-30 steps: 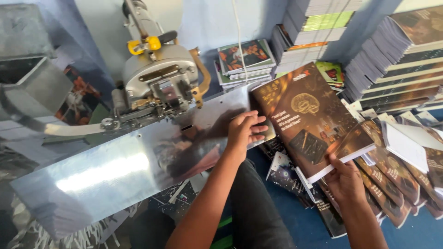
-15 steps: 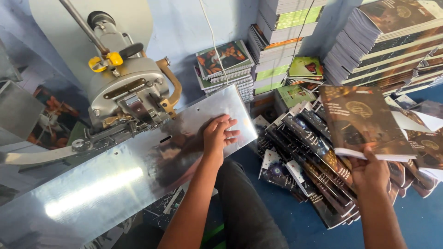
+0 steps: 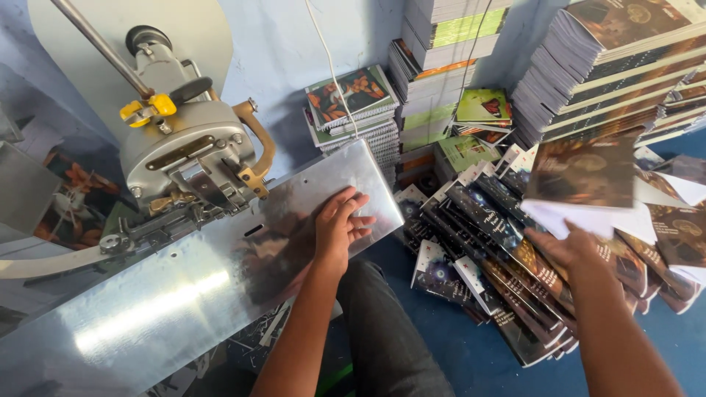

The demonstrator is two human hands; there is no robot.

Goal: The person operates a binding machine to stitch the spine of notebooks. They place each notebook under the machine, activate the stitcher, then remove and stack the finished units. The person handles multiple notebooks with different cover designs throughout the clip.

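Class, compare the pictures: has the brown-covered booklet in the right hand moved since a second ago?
Yes. The brown-covered booklet has travelled rightward, away from the shiny metal machine table, toward the tall booklet stacks.

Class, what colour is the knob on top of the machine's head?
Yellow knob, seen in the head view.

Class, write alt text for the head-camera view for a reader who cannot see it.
A person's right hand holds a brown-covered booklet over fanned dark booklets on the floor, while the left hand rests flat on a shiny metal table of a stitching machine.
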